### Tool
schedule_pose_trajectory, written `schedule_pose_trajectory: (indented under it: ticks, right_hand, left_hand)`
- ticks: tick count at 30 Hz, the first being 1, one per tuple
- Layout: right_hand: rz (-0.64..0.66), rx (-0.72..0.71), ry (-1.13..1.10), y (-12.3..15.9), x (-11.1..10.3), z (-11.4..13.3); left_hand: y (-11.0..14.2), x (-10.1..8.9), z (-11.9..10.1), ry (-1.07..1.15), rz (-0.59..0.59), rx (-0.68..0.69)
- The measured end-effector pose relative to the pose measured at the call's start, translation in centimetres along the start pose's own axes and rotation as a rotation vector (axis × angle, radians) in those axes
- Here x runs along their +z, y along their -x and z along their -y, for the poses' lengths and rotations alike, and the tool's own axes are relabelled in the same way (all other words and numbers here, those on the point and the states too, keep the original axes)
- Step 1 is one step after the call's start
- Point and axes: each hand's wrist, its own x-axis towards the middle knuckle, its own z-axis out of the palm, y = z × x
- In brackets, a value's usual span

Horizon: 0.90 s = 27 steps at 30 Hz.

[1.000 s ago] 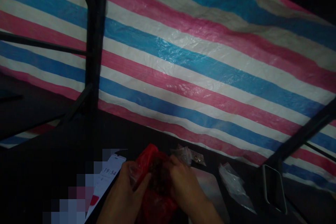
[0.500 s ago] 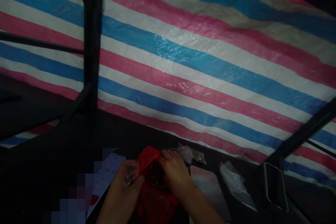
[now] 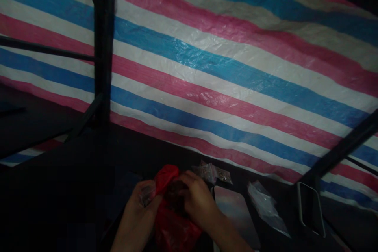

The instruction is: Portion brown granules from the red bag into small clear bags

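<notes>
A red plastic bag sits low in the middle of the head view, its mouth spread and dark small contents inside, too dim to name. My left hand is closed at the bag's left side, gripping its rim together with a small clear plastic bag. Over the opening, my right hand dips curled fingers into the red bag. Its fingertips are in shadow, so whatever they hold is hidden.
Small zip bags of little parts lie behind my right hand. Right of it are a pastel flat case, clear plastic bags and a phone. A striped tarp hangs behind dark metal posts.
My right hand has drawn back slightly from the red bag's far rim, its fingers now curling down into the mouth. My left hand keeps its grip. The paper at left has gone dark.
</notes>
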Motion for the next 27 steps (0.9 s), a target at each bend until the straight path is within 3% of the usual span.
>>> schedule_pose_trajectory:
  ticks: [7,11,17,23,27]
  right_hand:
    - [-0.109,0.089,-0.248,0.2,0.1,-0.7]
    - [-0.11,0.1,-0.392,0.8,-0.8,-0.8]
    - [-0.169,0.075,-0.492,2.4,-2.5,1.5]
    - [-0.125,-0.088,-0.166,2.3,-3.5,5.6]
    - [-0.056,-0.143,-0.007,2.1,-3.6,6.4]
  left_hand:
    - [-0.2,0.1,0.5,-0.063,0.027,0.079]
    - [-0.1,0.0,0.8,-0.128,0.089,0.177]
    - [-0.5,-0.7,2.1,-0.288,0.105,0.317]
    - [-0.7,-0.6,2.8,-0.429,0.15,0.423]
    - [-0.4,-0.7,2.8,-0.449,0.186,0.452]
